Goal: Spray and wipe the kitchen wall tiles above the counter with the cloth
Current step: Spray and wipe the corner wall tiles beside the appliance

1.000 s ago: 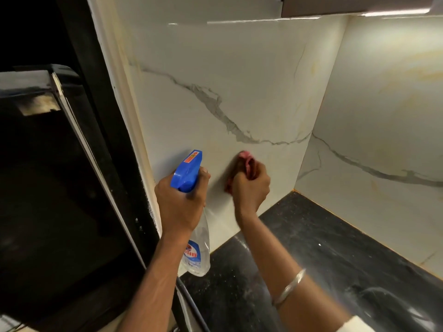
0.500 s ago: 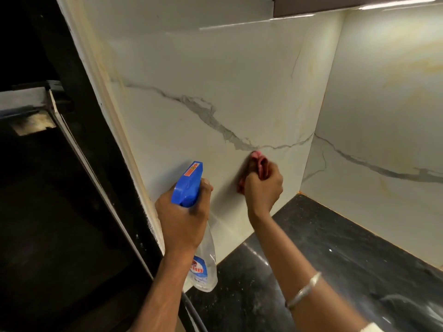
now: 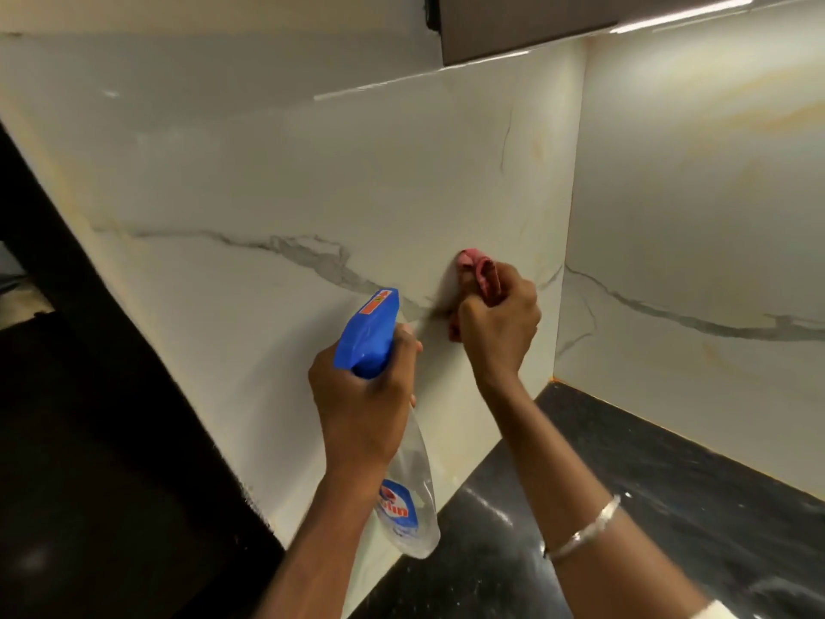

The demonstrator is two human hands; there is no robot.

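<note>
From the head camera, the left hand (image 3: 361, 395) is wrapped round the neck of a spray bottle (image 3: 408, 498), fingers curled under its blue trigger head (image 3: 368, 332), which points up and toward the wall tiles (image 3: 312, 194). The bottle's clear body hangs down below the wrist, tilted, with a blue and red label near its lower end. It is held off the black counter (image 3: 669, 484), in front of the tiles. Whether a finger is actually pulling the trigger I cannot tell, since the hand covers it. Just to the right and a little higher, the right hand (image 3: 495, 328) is bunched round a pink cloth (image 3: 480, 272), with folds of the fabric sticking out above the knuckles. The cloth is pressed against the white marble-look tile, right on the grey vein (image 3: 312, 254) that runs across the wall. The area round the cloth is slightly smeared with blur. A thin silver bangle (image 3: 585, 529) sits on the right forearm. The tiled wall meets a second tiled wall (image 3: 692, 216) at a corner to the right of the hands, and the speckled counter runs along the foot of both. Above, the underside of a dark cabinet (image 3: 513, 24) carries a bright light strip (image 3: 683, 17). A dark, shadowed surface (image 3: 89, 440) fills the lower left.
</note>
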